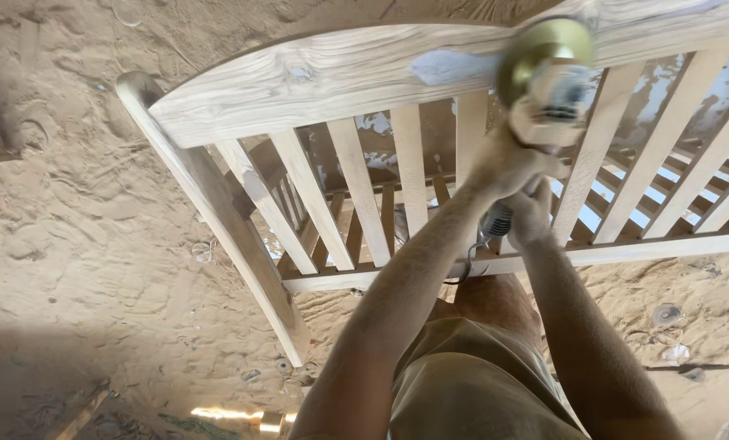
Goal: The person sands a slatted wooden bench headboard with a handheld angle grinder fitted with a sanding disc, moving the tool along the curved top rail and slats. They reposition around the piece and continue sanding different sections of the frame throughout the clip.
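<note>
Over sawdust, both hands [521, 189] grip a sander [546, 81].

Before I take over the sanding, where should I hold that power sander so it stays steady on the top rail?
Probably as the hands do now: left hand around the front of the body just behind the round disc of the power sander, right hand on the rear handle by the cord, coming from below, since its long body points up at the top rail.
</note>
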